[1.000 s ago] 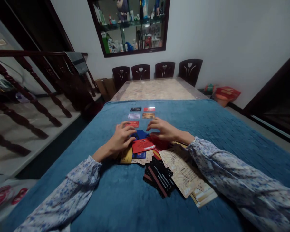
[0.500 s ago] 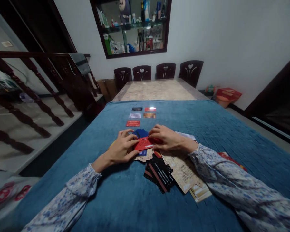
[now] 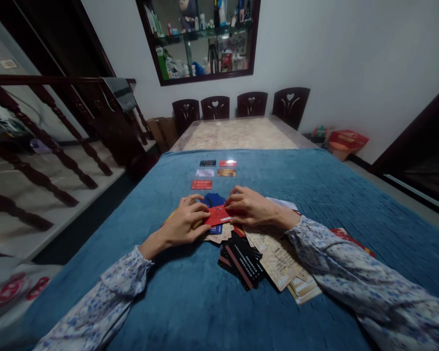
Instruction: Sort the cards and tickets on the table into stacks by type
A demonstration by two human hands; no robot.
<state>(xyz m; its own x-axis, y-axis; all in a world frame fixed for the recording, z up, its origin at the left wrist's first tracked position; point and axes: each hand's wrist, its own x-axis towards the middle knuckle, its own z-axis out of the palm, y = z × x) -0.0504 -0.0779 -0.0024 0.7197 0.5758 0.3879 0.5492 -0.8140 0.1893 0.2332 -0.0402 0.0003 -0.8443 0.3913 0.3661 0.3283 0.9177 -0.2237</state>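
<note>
Between my two hands, a red card [image 3: 218,215] is gripped at its ends. My left hand [image 3: 186,220] closes on its left end, and my right hand [image 3: 251,208] pinches the right end, partly covering it. Blue cards [image 3: 214,199] show just behind the red one, and a pile spreads below and to the right. In that pile are black cards with a brown stripe [image 3: 243,263], beige printed cards [image 3: 274,256] and pale gold cards [image 3: 304,288]. Something yellow is partly hidden behind my left hand.
Beyond my hands, several cards lie face up in two short columns, among them a black card [image 3: 208,164], an orange-brown card [image 3: 227,173] and a red card [image 3: 201,185]. A blue cloth [image 3: 131,214] covers the near table. Another red item [image 3: 351,241] lies past my right forearm.
My hands keep hold of the red card in nearly the same place. The whole view has shifted slightly; the cards on the cloth lie as before.
</note>
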